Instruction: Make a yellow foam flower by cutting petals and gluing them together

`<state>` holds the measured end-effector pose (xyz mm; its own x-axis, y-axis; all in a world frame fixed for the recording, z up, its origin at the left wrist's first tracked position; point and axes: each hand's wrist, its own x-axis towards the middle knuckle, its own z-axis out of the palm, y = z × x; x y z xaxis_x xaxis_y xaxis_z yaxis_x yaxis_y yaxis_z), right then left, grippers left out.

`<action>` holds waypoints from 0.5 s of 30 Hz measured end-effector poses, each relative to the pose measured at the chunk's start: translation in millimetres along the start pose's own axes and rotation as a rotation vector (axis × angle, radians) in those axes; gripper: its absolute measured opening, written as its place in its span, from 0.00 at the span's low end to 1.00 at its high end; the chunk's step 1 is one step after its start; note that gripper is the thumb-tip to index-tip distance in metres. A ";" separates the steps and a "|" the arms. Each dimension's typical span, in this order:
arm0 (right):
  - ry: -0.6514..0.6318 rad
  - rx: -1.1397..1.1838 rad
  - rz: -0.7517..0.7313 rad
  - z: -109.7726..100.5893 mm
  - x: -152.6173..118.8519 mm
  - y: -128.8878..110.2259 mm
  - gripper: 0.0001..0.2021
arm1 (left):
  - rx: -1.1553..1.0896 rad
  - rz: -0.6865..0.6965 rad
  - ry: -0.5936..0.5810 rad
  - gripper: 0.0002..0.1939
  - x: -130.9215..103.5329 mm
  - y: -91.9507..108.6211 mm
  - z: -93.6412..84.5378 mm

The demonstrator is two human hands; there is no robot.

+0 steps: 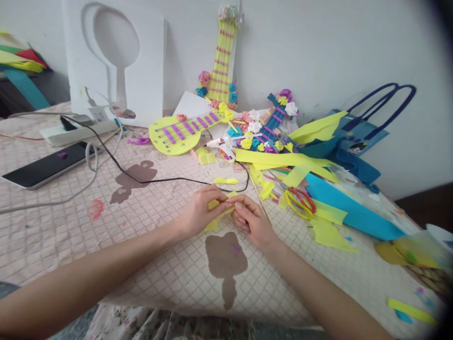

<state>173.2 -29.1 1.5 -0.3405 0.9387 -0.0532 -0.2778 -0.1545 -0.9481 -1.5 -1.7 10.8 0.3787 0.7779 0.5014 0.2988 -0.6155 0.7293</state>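
Note:
My left hand (201,210) and my right hand (253,219) meet over the middle of the table, fingertips pinched together. Between them is a small piece of yellow crepe paper (213,204), partly hidden by the fingers. Just beyond my hands lies a twisted yellow paper scrap (226,181). A white glue gun (223,145) rests farther back with its black cord trailing left. To the right are scissors (300,202) with red and yellow handles, among yellow crepe paper strips (283,159).
A yellow paper guitar (177,134) lies behind, near another upright yellow one (222,56) and a blue one (274,123) with paper flowers. At left are a black phone-like slab (49,163) and a power strip (78,130). A blue bag (368,137) stands at right.

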 end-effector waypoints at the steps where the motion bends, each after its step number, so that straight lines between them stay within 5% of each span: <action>1: 0.008 -0.042 -0.023 1.3 -1.0 0.0 0.07 | 0.026 0.011 -0.001 0.09 0.2 1.0 -0.8; 7: 0.199 -0.256 -0.169 0.1 -0.4 -2.1 0.08 | 0.145 0.054 -0.025 0.17 3.8 -0.2 -15.2; 11: 0.330 -0.484 -0.289 -11.0 5.4 -4.1 0.07 | 0.120 -0.099 0.014 0.16 8.8 -13.6 -22.2; 15: 0.318 -0.556 -0.324 -19.9 8.0 -7.5 0.07 | -0.013 -0.247 -0.082 0.16 12.6 -22.0 -21.2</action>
<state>190.4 -14.3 1.9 -0.0169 0.9681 0.2498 0.2068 0.2478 -0.9465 -21.8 24.4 11.0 0.3656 0.8914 0.2679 0.3800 -0.4057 0.8313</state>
